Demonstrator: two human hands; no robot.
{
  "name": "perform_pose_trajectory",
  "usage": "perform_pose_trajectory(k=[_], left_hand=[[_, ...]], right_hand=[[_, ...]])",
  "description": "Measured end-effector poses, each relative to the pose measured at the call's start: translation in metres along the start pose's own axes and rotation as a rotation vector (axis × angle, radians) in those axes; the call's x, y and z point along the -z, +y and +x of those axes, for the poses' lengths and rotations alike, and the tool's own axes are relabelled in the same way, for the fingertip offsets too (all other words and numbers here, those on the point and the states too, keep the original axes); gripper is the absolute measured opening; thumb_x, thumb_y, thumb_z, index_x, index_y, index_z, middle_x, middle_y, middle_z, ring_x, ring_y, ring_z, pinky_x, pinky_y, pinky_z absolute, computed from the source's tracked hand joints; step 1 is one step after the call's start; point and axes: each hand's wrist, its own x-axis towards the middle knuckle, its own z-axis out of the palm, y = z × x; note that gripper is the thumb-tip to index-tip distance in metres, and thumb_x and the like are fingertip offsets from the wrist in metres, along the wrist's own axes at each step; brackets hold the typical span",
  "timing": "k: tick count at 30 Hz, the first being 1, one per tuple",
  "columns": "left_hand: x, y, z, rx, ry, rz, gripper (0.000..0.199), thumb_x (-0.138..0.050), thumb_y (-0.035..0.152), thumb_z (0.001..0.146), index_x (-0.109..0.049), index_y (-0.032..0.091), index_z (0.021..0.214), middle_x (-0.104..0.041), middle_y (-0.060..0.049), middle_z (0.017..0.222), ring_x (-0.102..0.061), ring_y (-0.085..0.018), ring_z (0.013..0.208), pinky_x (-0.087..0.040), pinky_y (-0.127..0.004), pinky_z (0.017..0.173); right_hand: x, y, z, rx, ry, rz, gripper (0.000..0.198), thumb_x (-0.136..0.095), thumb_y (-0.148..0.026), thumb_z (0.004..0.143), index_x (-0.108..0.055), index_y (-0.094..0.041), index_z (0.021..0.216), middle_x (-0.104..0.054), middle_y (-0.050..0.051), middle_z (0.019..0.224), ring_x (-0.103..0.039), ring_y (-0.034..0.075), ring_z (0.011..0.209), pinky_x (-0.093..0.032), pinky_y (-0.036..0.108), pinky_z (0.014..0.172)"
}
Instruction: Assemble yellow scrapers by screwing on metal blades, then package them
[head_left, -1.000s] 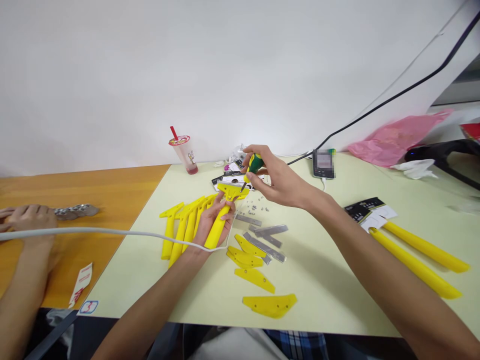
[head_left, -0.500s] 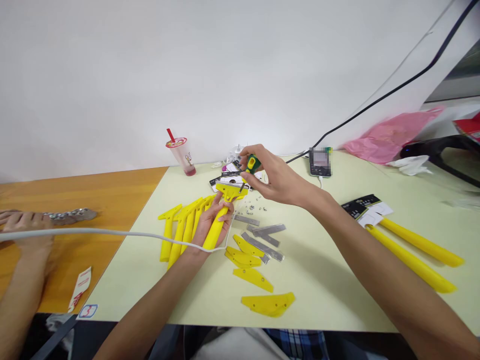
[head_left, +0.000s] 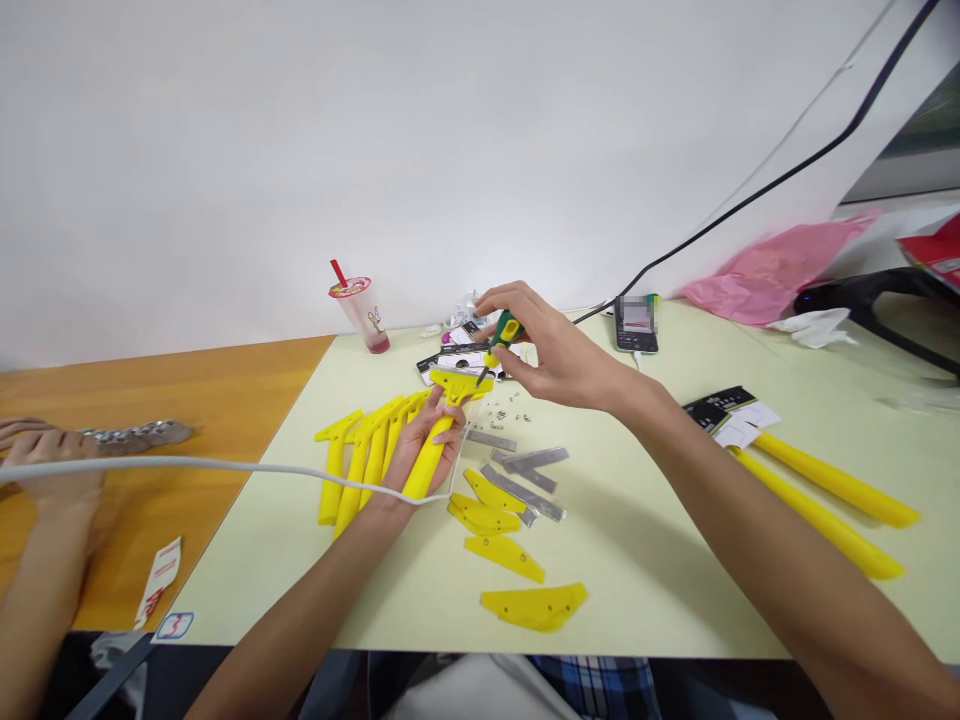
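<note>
Left hand [head_left: 409, 455]: wrapped round a yellow scraper [head_left: 426, 465] above the worktop [head_left: 637, 600], likely steadying its head.
Right hand [head_left: 551, 352]: holding a green-handled screwdriver [head_left: 508, 328], tip at that head.
Metal fasteners [head_left: 501, 414]: scattered nearby, seemingly within reach.

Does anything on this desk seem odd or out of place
The white cable stands out: it crosses in front of the left hand at the wrist, by the lower end of the yellow scraper, where it might snag. Small metal pieces, apparently screws, lie loose and scattered beyond the blades. I see no spill or damage.
</note>
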Motion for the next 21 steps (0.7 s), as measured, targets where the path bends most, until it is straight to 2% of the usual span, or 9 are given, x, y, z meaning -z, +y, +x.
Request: perform_pose_trajectory(k=[4, 5, 9, 13, 15, 19, 21], left_hand=[[-0.002, 0.002, -0.001, -0.024, -0.007, 0.008, 0.046, -0.046, -0.004, 0.102, -0.065, 0.024, 0.133, -0.063, -0.009, 0.118, -0.069, -0.005, 0.076, -0.041, -0.008, 0.047], [-0.002, 0.003, 0.0, -0.034, -0.009, 0.012, 0.045, -0.047, -0.004, 0.102, -0.066, 0.024, 0.131, -0.063, -0.008, 0.117, -0.069, -0.005, 0.076, -0.042, -0.008, 0.048], [0.001, 0.005, 0.001, -0.058, -0.019, 0.014, 0.042, -0.049, -0.003, 0.102, -0.067, 0.024, 0.129, -0.062, -0.008, 0.117, -0.068, -0.005, 0.078, -0.044, -0.008, 0.051], [0.002, 0.005, 0.002, -0.063, -0.024, 0.018, 0.04, -0.05, -0.002, 0.103, -0.067, 0.023, 0.128, -0.063, -0.008, 0.117, -0.068, -0.005, 0.079, -0.045, -0.009, 0.052], [0.001, 0.005, 0.002, -0.06, -0.01, 0.02, 0.039, -0.05, -0.001, 0.103, -0.068, 0.023, 0.128, -0.063, -0.008, 0.117, -0.069, -0.005, 0.079, -0.044, -0.009, 0.051], [0.001, 0.004, 0.003, -0.056, 0.003, 0.014, 0.04, -0.05, -0.002, 0.102, -0.067, 0.024, 0.127, -0.063, -0.008, 0.117, -0.068, -0.005, 0.077, -0.044, -0.01, 0.051], [0.002, 0.004, 0.003, -0.052, -0.016, 0.004, 0.042, -0.052, -0.004, 0.1, -0.067, 0.024, 0.129, -0.063, -0.008, 0.117, -0.069, -0.005, 0.077, -0.044, -0.01, 0.051]], right_hand=[[-0.001, 0.0, 0.0, -0.005, 0.024, -0.062, 0.008, -0.063, -0.028, 0.107, -0.061, -0.026, 0.115, -0.069, 0.01, 0.117, -0.067, 0.025, 0.094, -0.058, 0.044, 0.086], [-0.001, -0.001, 0.0, -0.006, 0.015, -0.056, 0.01, -0.064, -0.028, 0.107, -0.06, -0.026, 0.116, -0.068, 0.01, 0.117, -0.067, 0.025, 0.094, -0.059, 0.044, 0.085], [-0.003, -0.003, -0.001, -0.003, -0.053, 0.019, 0.029, -0.06, -0.018, 0.103, -0.056, -0.027, 0.131, -0.061, 0.013, 0.134, -0.066, 0.029, 0.118, -0.059, 0.046, 0.095], [-0.007, -0.001, -0.001, -0.055, -0.018, -0.071, 0.008, -0.058, -0.027, 0.109, -0.058, -0.026, 0.116, -0.068, 0.01, 0.118, -0.067, 0.026, 0.097, -0.055, 0.044, 0.085], [-0.009, 0.0, -0.001, -0.069, 0.0, -0.093, 0.008, -0.058, -0.028, 0.109, -0.056, -0.025, 0.116, -0.067, 0.01, 0.117, -0.066, 0.025, 0.095, -0.054, 0.043, 0.083], [-0.011, 0.001, -0.002, -0.043, -0.03, -0.005, 0.022, -0.058, -0.019, 0.105, -0.054, -0.026, 0.125, -0.063, 0.012, 0.128, -0.067, 0.026, 0.109, -0.056, 0.042, 0.092], [-0.013, 0.001, -0.002, -0.053, -0.004, 0.01, 0.015, -0.06, -0.023, 0.106, -0.055, -0.026, 0.119, -0.067, 0.009, 0.12, -0.068, 0.025, 0.101, -0.055, 0.041, 0.088]])
